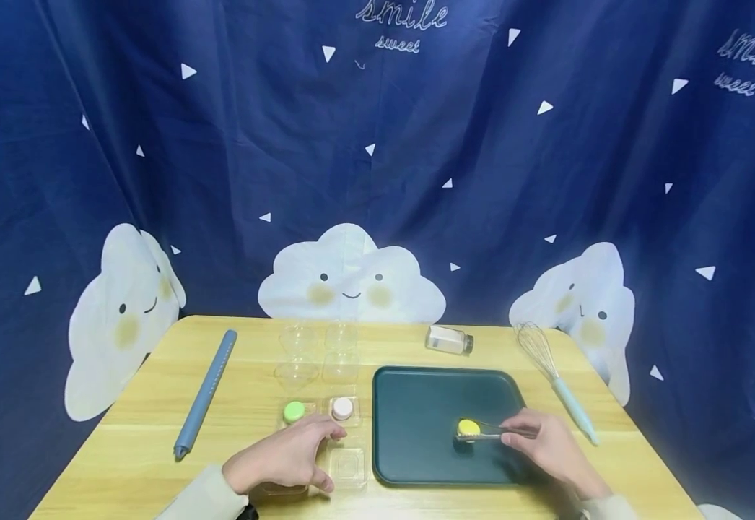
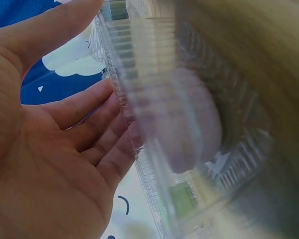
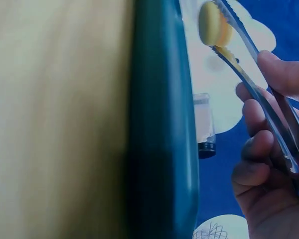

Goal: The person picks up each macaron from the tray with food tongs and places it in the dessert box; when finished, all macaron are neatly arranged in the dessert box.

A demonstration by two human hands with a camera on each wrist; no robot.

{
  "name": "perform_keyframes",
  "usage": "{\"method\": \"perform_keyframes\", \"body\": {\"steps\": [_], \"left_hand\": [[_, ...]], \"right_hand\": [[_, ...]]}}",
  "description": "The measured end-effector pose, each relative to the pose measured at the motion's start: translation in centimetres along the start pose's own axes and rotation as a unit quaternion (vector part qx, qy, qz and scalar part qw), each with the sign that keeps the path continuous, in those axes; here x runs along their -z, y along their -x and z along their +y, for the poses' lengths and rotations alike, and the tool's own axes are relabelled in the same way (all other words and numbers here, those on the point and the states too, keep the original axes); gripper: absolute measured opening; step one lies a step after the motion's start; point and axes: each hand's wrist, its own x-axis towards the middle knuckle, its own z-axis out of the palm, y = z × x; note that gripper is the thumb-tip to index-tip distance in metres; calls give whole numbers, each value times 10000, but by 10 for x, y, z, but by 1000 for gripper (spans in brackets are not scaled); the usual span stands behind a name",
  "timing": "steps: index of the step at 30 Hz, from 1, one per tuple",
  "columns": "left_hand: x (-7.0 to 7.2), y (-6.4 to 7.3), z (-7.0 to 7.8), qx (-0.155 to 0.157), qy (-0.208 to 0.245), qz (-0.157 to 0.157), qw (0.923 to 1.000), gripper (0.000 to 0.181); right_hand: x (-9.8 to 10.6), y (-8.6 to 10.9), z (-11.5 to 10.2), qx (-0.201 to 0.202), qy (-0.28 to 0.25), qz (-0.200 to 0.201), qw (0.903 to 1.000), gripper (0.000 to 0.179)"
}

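Observation:
My right hand [image 1: 549, 448] holds metal tongs [image 1: 497, 431], which pinch a yellow macaron [image 1: 468, 428] over the dark green tray [image 1: 410, 462]. In the right wrist view the macaron [image 3: 214, 24] sits between the toothed tips, seen edge-on. My left hand [image 1: 294, 451], thumb and fingers spread, reaches over the clear plastic boxes [image 1: 349, 468]. Its fingertips are right at a box wall in the left wrist view, where a pinkish macaron [image 2: 189, 122] shows through the plastic. Beyond the hand, a green macaron [image 1: 294, 412] and a whitish macaron [image 1: 342, 408] lie in box compartments.
Clear domed lids [image 1: 319, 361] stand up behind the boxes. A blue-grey rolling pin [image 1: 205, 396] lies at the left. A jar with a dark cap [image 1: 447, 339] lies behind the tray, and a whisk [image 1: 562, 390] is at the right. A blue curtain [image 1: 364, 188] hangs behind the table.

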Motion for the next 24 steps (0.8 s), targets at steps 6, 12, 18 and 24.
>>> {"method": "perform_keyframes", "body": {"steps": [6,12,18,24], "left_hand": [[0,-1,1,-6,-88,14,10000,73],[-2,0,1,18,-23,27,10000,72],[-1,-1,1,-13,-9,29,10000,72],[-1,-2,0,-40,-96,53,9999,71]], "right_hand": [[4,-11,-5,-228,-57,512,9984,17],[7,-23,-9,-350,31,872,9956,15],[7,-34,-19,-350,128,1137,9928,15],[6,-47,-34,-93,-352,1282,9911,17]]}}
